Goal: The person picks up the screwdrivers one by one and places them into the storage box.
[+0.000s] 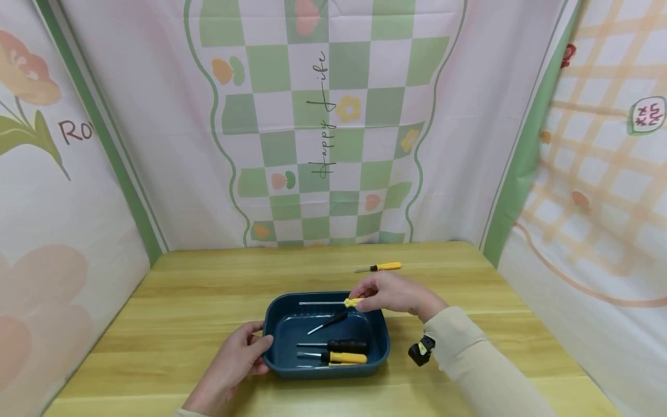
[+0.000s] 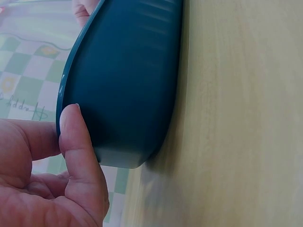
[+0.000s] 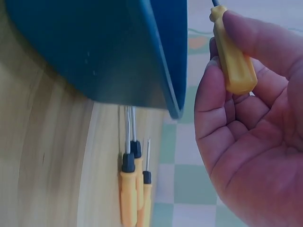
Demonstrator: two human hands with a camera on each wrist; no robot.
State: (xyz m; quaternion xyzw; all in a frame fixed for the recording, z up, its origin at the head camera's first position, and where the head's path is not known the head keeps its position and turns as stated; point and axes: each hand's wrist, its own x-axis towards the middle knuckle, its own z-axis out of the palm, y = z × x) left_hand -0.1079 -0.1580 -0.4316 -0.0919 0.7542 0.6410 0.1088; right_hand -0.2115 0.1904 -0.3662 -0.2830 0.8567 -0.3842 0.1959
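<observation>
the right hand (image 1: 393, 292) pinches a yellow screwdriver (image 1: 352, 302) between its fingers above the tray's far side, shaft pointing left. the left hand (image 1: 237, 350) grips the left rim of the dark blue tray (image 1: 290, 327). a small black screwdriver (image 1: 328, 322), a larger black screwdriver (image 1: 348, 346) and a yellow-and-black screwdriver (image 1: 349, 358) lie inside; orange-handled screwdrivers (image 3: 129, 198) rest on the bench (image 1: 198, 289) beyond.

Desk (image 1: 208, 289) has a pale yellow wood-grain top. Directly on it: one dark blue bin (image 1: 327, 374) and, beyond this, three yellow-handled screwdrivers (image 3: 129, 194) with black collars, shafts pointing the same way.
</observation>
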